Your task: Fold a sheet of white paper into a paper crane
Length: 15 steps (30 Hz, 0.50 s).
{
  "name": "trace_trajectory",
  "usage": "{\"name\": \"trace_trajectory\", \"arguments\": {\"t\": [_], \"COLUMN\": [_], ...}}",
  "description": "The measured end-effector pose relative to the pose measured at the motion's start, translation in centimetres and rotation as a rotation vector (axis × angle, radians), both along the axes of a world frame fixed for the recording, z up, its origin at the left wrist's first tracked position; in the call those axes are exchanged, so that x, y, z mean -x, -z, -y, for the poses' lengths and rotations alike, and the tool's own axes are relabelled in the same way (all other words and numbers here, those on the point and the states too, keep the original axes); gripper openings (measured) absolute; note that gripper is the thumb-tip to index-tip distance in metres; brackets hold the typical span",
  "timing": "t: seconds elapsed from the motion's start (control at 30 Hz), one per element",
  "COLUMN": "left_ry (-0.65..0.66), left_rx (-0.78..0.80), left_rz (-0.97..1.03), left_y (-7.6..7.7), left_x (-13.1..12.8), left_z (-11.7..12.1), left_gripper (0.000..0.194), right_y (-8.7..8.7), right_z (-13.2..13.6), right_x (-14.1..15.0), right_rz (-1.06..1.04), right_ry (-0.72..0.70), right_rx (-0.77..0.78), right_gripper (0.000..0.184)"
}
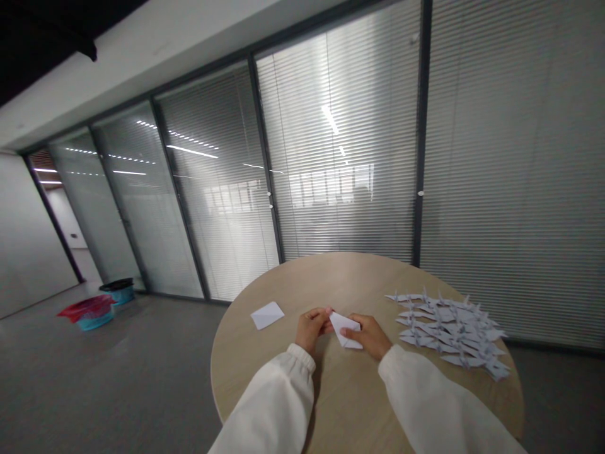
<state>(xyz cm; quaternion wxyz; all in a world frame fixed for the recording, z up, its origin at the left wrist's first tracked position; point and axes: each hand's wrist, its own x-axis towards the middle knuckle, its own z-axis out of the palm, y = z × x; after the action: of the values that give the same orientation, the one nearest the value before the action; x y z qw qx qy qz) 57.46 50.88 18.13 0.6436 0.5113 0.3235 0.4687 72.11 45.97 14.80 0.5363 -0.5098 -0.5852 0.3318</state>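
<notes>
A folded piece of white paper point(341, 325) is held between my two hands above the round table. My left hand point(312, 329) is closed, its fingertips pinching the paper's upper left corner. My right hand point(368, 333) grips the right side, with the thumb lying across the paper's face and the other fingers behind it. Crease lines show on the paper near its lower edge. To the left, a white paper sheet point(267, 315) lies flat on the table. Many folded paper cranes point(449, 328) sit in rows at the right.
The round wooden table point(350, 271) stands close to a glass partition point(340, 157) with blinds. On the floor at the far left are a blue bin with a red liner point(87, 309) and another blue bin with a black liner point(119, 290).
</notes>
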Motion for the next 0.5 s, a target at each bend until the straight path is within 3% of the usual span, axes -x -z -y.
{"name": "trace_trajectory", "arguments": {"t": [0.5], "left_ry": [-0.063], "left_rx": [0.028], "left_rz": [0.006], "left_y": [0.01], "left_x": [0.3], "left_z": [-0.04], "left_gripper": [0.034], "right_y": [-0.35], "right_z": [0.26], "right_x": [0.49], "right_rz": [-0.076], "right_ry": [-0.075], "right_rx": [0.062], "right_gripper": [0.032]}}
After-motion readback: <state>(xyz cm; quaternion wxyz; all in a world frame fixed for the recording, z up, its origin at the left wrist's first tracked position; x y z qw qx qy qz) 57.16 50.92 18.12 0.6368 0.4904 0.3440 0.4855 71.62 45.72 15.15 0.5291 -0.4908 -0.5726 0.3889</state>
